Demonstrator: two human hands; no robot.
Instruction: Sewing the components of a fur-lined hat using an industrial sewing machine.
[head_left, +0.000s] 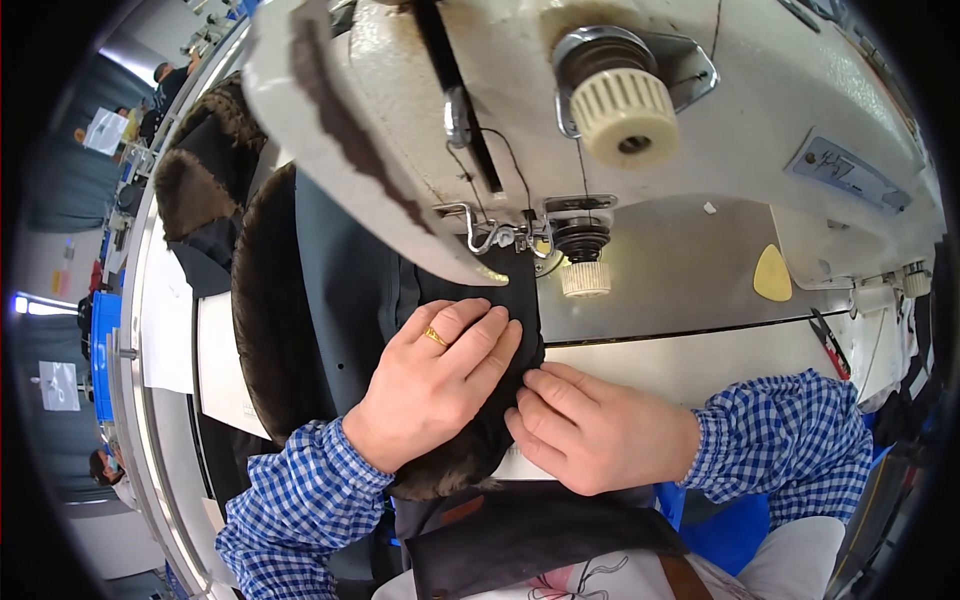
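Observation:
A dark garment piece (350, 270) with brown fur (262, 310) along its side lies under the head of a white sewing machine (740, 120). My left hand (430, 375), with a gold ring, rests on the dark cloth just in front of the needle area, fingers stretched and lying flat. At the cloth's right edge my right hand (595, 425) has its thumb and fingers closed on the fabric. The needle and presser foot are partly hidden behind the machine's curved white guard (380, 170).
Red-handled snips (832, 345) and a yellow chalk-like piece (772, 273) lie at the right. More fur-trimmed cloth (205, 190) is heaped at the far left. A metal rail (140, 420) runs along the left. Other people (172, 80) sit in the distance.

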